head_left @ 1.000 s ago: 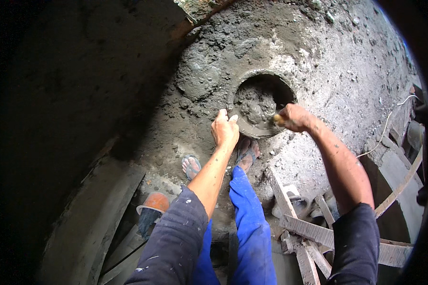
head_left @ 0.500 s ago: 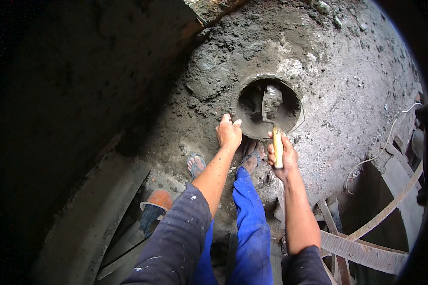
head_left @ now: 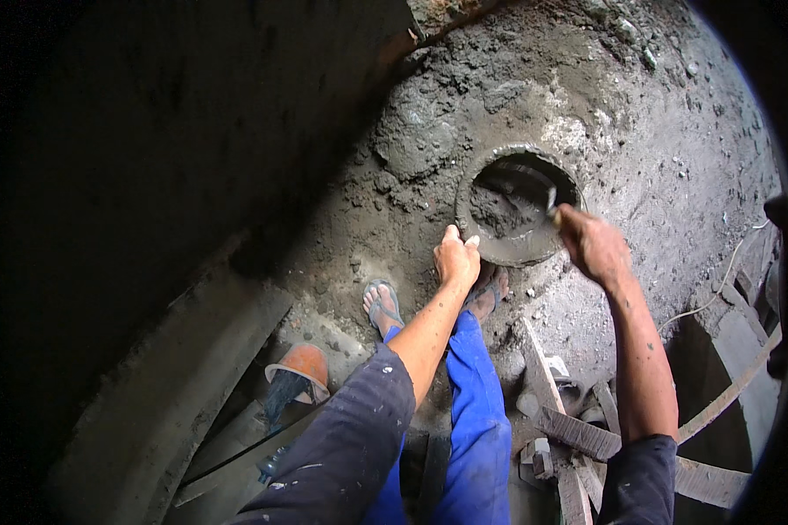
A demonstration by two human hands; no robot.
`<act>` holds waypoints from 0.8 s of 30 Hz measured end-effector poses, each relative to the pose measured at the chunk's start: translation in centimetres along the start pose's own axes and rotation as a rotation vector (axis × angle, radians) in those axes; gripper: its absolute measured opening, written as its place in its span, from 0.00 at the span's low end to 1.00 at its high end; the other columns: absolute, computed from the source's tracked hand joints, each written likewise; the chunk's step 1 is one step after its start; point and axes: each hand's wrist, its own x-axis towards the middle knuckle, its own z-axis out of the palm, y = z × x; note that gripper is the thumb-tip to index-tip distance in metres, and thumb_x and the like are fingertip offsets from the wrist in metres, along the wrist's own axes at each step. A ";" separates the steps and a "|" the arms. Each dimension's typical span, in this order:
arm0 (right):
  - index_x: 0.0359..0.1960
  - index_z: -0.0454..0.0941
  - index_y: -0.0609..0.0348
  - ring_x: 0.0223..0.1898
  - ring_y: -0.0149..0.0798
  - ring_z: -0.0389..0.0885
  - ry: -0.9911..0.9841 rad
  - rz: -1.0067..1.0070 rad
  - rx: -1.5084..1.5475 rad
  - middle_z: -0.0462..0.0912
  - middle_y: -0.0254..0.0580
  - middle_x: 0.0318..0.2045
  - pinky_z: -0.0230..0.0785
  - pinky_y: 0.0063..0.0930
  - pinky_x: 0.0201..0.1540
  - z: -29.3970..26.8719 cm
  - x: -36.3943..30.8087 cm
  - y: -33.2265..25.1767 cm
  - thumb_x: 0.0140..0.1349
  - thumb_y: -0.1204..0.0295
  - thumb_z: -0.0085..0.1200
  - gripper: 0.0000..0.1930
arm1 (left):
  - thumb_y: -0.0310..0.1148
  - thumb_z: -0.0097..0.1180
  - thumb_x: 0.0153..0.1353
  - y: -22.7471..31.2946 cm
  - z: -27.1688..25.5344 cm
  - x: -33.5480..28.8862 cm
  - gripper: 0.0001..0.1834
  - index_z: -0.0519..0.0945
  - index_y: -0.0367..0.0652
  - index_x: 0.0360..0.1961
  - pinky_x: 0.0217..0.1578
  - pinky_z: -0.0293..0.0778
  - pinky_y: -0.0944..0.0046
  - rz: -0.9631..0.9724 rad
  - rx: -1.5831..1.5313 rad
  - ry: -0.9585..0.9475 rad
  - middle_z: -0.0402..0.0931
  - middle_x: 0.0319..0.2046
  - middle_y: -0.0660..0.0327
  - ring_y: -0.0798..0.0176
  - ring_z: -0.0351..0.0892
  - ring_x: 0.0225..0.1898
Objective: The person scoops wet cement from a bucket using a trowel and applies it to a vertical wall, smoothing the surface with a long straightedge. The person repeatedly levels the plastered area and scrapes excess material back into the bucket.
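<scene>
A round, mortar-caked bucket stands on the ground just beyond my feet. Wet grey mortar lies inside it. My left hand is closed on the bucket's near-left rim. At the bucket's right side, my right hand is wrapped round the handle of a trowel. The bent metal neck of the trowel reaches down into the bucket. Its blade is hard to make out in the mortar, and my fingers cover most of the handle.
Rough grey mortar is heaped beyond the bucket to the left. An orange hard hat lies by a concrete slab at lower left. Wooden strips cross at lower right, near a white cord. My sandalled feet are close to the bucket.
My right hand has swung from the bucket's near side to its right side, turning the trowel with it. My left hand keeps its place on the rim. The whole view has shifted slightly.
</scene>
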 end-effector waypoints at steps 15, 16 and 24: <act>0.31 0.86 0.60 0.33 0.55 0.87 -0.029 0.084 -0.307 0.85 0.56 0.33 0.81 0.41 0.34 -4.0 1.1 -9.2 0.59 0.72 0.52 0.09 | 0.36 0.66 0.56 -3.9 -1.8 -1.4 0.14 0.75 0.39 0.34 0.38 0.73 0.49 -0.002 0.065 0.037 0.80 0.26 0.52 0.45 0.80 0.32; 0.31 0.86 0.61 0.33 0.53 0.87 -0.018 0.123 -0.427 0.86 0.55 0.32 0.81 0.42 0.34 -2.8 2.1 -11.2 0.58 0.74 0.52 0.09 | 0.35 0.65 0.56 -3.6 -2.0 -1.4 0.14 0.74 0.38 0.34 0.39 0.73 0.47 0.063 0.018 0.056 0.80 0.28 0.50 0.43 0.80 0.35; 0.33 0.85 0.59 0.37 0.50 0.87 -0.027 -0.244 -0.515 0.86 0.50 0.33 0.81 0.43 0.37 -0.6 -0.6 -10.3 0.63 0.73 0.48 0.11 | 0.32 0.65 0.56 -3.9 -3.2 -2.5 0.13 0.74 0.37 0.36 0.39 0.73 0.45 0.105 0.022 -0.030 0.80 0.30 0.45 0.39 0.80 0.37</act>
